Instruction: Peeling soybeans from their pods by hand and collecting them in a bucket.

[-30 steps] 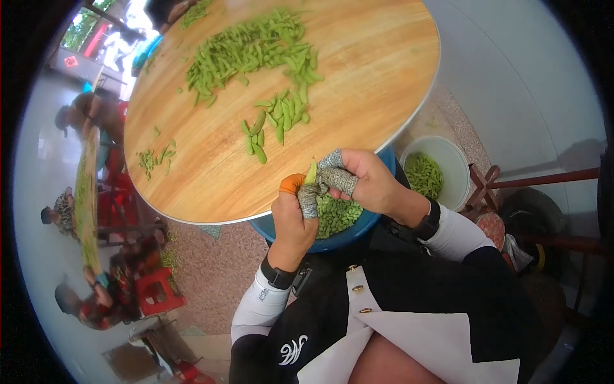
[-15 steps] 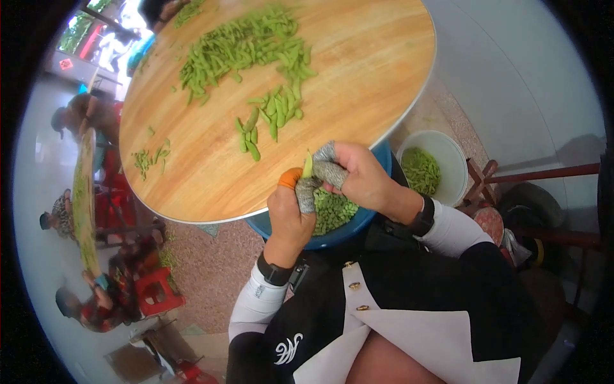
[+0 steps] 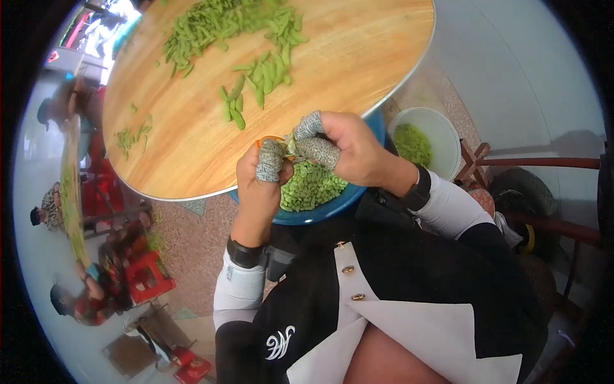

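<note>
I log left grip (image 3: 259, 180), right grip (image 3: 352, 152): both pinching one pod (image 3: 291, 147); it could drop outside tub (image 3: 320, 215) if fingertips slip

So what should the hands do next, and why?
I'd probably squeeze the green pod gently, so any beans inside drop into the blue basin. The left hand and right hand pinch it between their fingers, the basin is just below them, and loose shelled beans already lie in it.
</note>
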A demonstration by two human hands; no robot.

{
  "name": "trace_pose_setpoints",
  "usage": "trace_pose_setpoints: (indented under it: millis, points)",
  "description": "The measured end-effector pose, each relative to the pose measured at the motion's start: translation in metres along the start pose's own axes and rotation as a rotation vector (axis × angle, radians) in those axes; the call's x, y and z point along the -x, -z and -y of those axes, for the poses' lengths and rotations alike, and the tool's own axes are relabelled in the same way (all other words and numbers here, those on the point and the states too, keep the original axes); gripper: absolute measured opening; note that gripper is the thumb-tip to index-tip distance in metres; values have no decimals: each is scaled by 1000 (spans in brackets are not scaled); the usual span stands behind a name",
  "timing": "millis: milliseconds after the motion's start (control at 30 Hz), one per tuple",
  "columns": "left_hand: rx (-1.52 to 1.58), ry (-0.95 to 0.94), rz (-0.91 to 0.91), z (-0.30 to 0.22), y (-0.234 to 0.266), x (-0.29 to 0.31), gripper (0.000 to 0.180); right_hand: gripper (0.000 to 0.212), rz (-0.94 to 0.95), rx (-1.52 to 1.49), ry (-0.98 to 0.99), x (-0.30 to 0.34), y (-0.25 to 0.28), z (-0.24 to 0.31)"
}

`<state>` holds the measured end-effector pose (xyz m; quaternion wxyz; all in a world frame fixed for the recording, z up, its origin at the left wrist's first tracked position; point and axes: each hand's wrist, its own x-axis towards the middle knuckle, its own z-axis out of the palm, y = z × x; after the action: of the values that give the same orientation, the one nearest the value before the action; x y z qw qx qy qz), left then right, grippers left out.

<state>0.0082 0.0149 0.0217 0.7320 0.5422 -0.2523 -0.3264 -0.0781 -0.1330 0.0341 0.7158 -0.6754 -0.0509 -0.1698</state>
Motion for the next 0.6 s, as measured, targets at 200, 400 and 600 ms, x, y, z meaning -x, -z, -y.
trace_pose_setpoints:
  millis: [200,400,600]
  points:
    - [-298,92,-67,-16,-13,8,17,11,-12,-17,-79,7,-3,-10]
    - [21,274,-156,0,-8,13,9,17,93,447,120,10,-6,-3]
    - [-682,-65,67,24,3,27,20,10,18,670,-74,32,29,5]
